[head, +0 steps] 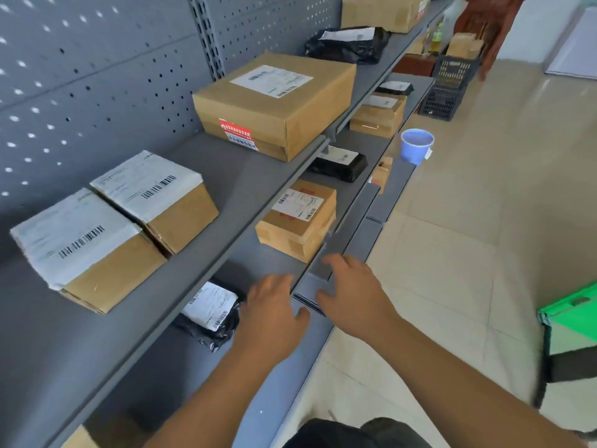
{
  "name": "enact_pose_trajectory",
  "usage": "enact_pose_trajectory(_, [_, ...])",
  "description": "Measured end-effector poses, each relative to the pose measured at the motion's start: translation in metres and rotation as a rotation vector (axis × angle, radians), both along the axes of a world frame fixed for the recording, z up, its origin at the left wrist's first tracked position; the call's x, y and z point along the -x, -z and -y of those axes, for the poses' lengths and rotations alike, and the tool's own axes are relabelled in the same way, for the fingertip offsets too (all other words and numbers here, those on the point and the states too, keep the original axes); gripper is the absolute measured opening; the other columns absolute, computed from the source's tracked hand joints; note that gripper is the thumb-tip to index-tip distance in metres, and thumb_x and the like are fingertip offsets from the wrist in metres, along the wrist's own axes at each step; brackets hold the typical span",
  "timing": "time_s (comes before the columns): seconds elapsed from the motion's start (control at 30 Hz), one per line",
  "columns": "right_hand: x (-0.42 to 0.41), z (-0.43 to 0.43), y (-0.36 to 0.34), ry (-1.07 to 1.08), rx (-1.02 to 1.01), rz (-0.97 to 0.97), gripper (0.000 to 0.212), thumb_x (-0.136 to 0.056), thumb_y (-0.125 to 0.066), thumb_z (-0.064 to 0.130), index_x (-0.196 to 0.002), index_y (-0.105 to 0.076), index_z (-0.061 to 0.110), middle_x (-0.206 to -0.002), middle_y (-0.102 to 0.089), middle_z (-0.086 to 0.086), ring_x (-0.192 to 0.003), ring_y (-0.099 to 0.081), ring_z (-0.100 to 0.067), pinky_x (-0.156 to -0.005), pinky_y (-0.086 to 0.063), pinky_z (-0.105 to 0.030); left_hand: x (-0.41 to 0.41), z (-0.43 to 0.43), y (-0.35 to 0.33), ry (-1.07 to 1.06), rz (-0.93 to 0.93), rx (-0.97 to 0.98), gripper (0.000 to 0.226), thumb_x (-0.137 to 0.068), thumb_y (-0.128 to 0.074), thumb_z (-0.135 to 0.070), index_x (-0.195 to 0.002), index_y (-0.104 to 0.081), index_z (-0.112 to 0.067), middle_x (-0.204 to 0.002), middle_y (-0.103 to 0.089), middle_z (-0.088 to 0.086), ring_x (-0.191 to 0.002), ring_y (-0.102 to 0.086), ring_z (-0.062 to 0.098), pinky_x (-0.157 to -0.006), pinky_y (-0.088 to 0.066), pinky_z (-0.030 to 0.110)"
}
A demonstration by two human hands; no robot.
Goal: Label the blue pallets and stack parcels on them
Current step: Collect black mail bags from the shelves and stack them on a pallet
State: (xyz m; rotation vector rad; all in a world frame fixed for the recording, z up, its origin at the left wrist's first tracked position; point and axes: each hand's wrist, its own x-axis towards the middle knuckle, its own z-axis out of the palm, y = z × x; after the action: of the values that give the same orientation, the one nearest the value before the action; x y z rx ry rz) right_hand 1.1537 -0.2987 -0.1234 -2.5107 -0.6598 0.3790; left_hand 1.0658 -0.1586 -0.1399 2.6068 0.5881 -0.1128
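On the lower shelf (248, 258), the black parcel (210, 313) lies beside the spread, empty left hand (271, 315).

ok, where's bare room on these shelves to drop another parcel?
Top shelf: bare stretch between the two small boxes and the large box. Shelf below: narrower gap between black mailer and labelled box, by the left hand. Far end crowded.

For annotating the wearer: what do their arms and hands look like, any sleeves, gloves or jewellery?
The left hand and right hand are ungloved, on bare arms with no sleeves in view. No watch, ring or bracelet shows.
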Motion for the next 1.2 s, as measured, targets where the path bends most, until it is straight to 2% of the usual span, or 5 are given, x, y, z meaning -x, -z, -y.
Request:
enact_pose_trajectory(0.67, [-0.083, -0.124, 0.06, -0.745, 0.124, 0.008, 0.049, -0.095, -0.056, 0.032, -0.14, -0.047, 0.014, -0.131, -0.055, -0.013, -0.119, -0.052, -0.034, -0.093, -0.048, -0.043, 0.011, -0.029, 0.061, -0.847, -0.118, 0.245, 0.062, -0.095, -0.059, -0.038, -0.153, -0.041, -0.026, -0.149, -0.047, 0.004, -0.132, -0.05, 0.029, -0.103, -0.047, 0.038])
enact_pose_trajectory(0.9, [-0.072, -0.164, 0.097, -0.83, 0.151, 0.099, 0.04, -0.095, -0.054, 0.039, -0.125, -0.054, 0.012, -0.121, -0.06, -0.013, -0.115, -0.052, -0.036, -0.081, -0.044, -0.039, 0.033, -0.048, 0.099, -1.099, 0.025, 0.232, 0.038, -0.094, -0.058, -0.038, -0.13, -0.057, -0.024, -0.12, -0.051, -0.003, -0.077, -0.051, 0.004, -0.055, -0.035, 0.018])
enact_pose_trajectory(1.07, [-0.062, -0.197, 0.129, -0.87, 0.143, 0.145, 0.037, -0.099, -0.048, 0.039, -0.119, -0.055, 0.009, -0.119, -0.064, -0.013, -0.111, -0.057, -0.035, -0.073, -0.036, -0.035, 0.04, -0.074, 0.131, -1.204, 0.07, 0.218, 0.041, -0.097, -0.057, -0.039, -0.132, -0.054, -0.018, -0.127, -0.053, 0.008, -0.104, -0.054, 0.028, -0.083, -0.039, 0.032])
enact_pose_trajectory(1.13, [-0.056, -0.207, 0.142, -0.877, 0.131, 0.159, 0.037, -0.1, -0.047, 0.039, -0.118, -0.055, 0.008, -0.12, -0.063, -0.013, -0.112, -0.057, -0.036, -0.076, -0.041, -0.035, 0.041, -0.084, 0.144, -1.223, 0.092, 0.217, 0.043, -0.098, -0.055, -0.041, -0.133, -0.054, -0.017, -0.127, -0.052, 0.007, -0.109, -0.056, 0.028, -0.085, -0.038, 0.031])
enact_pose_trajectory(1.2, [-0.051, -0.214, 0.152, -0.87, 0.119, 0.15, 0.038, -0.1, -0.047, 0.039, -0.119, -0.054, 0.007, -0.121, -0.061, -0.014, -0.113, -0.056, -0.036, -0.083, -0.048, -0.039, 0.041, -0.093, 0.154, -1.223, 0.116, 0.218, 0.033, -0.099, -0.053, -0.042, -0.123, -0.055, -0.019, -0.119, -0.053, 0.002, -0.093, -0.057, 0.019, -0.073, -0.04, 0.029])
